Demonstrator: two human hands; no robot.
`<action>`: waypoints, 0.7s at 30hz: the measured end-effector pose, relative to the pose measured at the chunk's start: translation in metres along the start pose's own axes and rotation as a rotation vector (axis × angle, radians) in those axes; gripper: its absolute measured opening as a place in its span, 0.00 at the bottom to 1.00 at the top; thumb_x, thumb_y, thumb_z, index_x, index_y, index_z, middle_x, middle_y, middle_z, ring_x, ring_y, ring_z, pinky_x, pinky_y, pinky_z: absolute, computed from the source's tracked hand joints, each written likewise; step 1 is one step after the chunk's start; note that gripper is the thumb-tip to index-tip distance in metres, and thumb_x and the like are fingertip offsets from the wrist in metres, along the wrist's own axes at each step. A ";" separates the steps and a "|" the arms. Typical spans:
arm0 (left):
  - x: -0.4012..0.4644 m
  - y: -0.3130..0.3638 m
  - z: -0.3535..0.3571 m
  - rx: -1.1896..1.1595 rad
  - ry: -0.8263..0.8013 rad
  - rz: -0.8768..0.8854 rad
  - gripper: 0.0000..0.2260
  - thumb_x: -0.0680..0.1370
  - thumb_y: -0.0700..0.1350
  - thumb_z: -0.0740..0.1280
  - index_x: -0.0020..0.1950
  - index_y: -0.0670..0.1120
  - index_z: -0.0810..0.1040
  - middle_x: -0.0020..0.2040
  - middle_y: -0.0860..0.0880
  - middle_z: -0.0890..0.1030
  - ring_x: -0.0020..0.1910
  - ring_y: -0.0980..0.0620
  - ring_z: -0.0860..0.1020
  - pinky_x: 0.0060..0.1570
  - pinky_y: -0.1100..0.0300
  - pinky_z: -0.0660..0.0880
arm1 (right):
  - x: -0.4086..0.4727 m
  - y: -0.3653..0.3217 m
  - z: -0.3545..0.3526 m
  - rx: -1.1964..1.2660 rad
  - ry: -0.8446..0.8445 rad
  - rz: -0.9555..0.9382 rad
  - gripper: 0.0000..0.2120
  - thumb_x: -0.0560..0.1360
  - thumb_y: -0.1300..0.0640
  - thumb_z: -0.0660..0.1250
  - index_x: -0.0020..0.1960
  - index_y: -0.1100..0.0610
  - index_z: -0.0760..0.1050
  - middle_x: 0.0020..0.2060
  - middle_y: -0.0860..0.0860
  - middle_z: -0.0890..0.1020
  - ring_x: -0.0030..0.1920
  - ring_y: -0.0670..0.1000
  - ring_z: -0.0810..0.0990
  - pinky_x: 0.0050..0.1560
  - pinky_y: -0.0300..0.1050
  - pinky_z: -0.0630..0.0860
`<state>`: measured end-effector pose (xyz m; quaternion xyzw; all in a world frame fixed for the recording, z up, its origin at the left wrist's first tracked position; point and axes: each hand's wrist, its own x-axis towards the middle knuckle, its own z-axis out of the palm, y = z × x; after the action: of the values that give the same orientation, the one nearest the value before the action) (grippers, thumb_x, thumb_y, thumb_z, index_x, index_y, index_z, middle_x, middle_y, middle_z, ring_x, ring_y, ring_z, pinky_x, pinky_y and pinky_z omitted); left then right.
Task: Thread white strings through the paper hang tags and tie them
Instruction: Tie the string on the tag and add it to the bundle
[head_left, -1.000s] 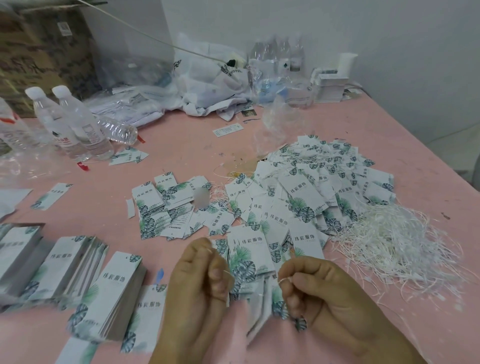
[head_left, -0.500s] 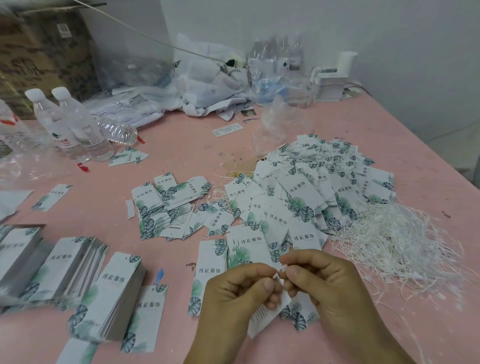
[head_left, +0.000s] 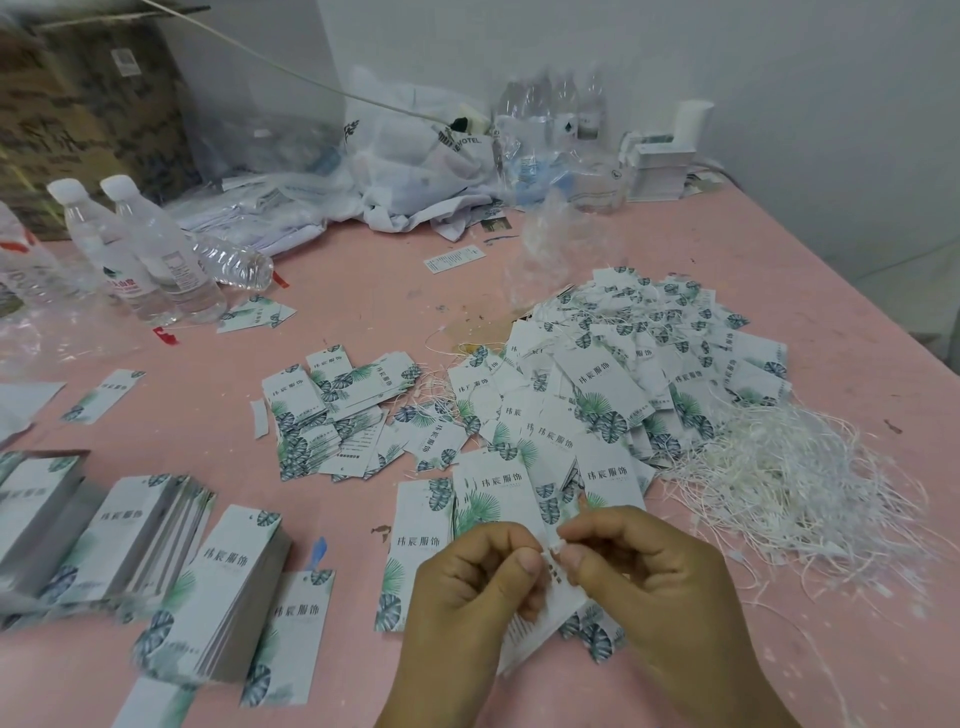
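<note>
Near the front edge of the pink counter (head_left: 363, 291), the left hand (head_left: 467, 587) and right hand (head_left: 649, 582) meet fingertip to fingertip over one paper hang tag (head_left: 540, 618). Each grip is curled tight, pinching a white string (head_left: 551, 552) at the tag's top, probably to steady the hole for threading or knotting (which one is too small to tell). The loose string pile (head_left: 789, 483) lies close on the right, the finished tags (head_left: 623, 374) farther back, both likely within easy reach.
</note>
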<state>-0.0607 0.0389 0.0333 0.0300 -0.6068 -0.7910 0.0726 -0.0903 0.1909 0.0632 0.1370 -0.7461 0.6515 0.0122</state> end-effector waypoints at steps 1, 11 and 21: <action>-0.001 0.001 0.000 0.004 0.001 -0.001 0.09 0.69 0.51 0.73 0.39 0.44 0.83 0.31 0.46 0.79 0.30 0.53 0.75 0.32 0.63 0.74 | 0.000 0.000 0.000 -0.030 0.005 -0.029 0.14 0.68 0.59 0.78 0.45 0.40 0.83 0.35 0.46 0.85 0.36 0.44 0.82 0.40 0.33 0.77; -0.002 0.003 0.004 0.005 0.015 -0.020 0.08 0.68 0.51 0.73 0.38 0.46 0.83 0.30 0.46 0.79 0.28 0.53 0.74 0.30 0.64 0.73 | -0.002 -0.002 0.003 -0.097 0.025 -0.156 0.13 0.68 0.60 0.73 0.46 0.43 0.82 0.35 0.41 0.84 0.35 0.41 0.81 0.39 0.28 0.75; -0.005 0.005 0.006 -0.023 0.016 0.003 0.09 0.67 0.50 0.75 0.38 0.45 0.83 0.29 0.45 0.79 0.27 0.53 0.75 0.30 0.64 0.74 | -0.001 0.004 0.003 -0.031 0.015 -0.096 0.11 0.66 0.59 0.74 0.44 0.44 0.84 0.34 0.45 0.84 0.33 0.48 0.80 0.38 0.32 0.76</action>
<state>-0.0566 0.0441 0.0395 0.0346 -0.5971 -0.7976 0.0790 -0.0899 0.1887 0.0584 0.1675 -0.7485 0.6395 0.0514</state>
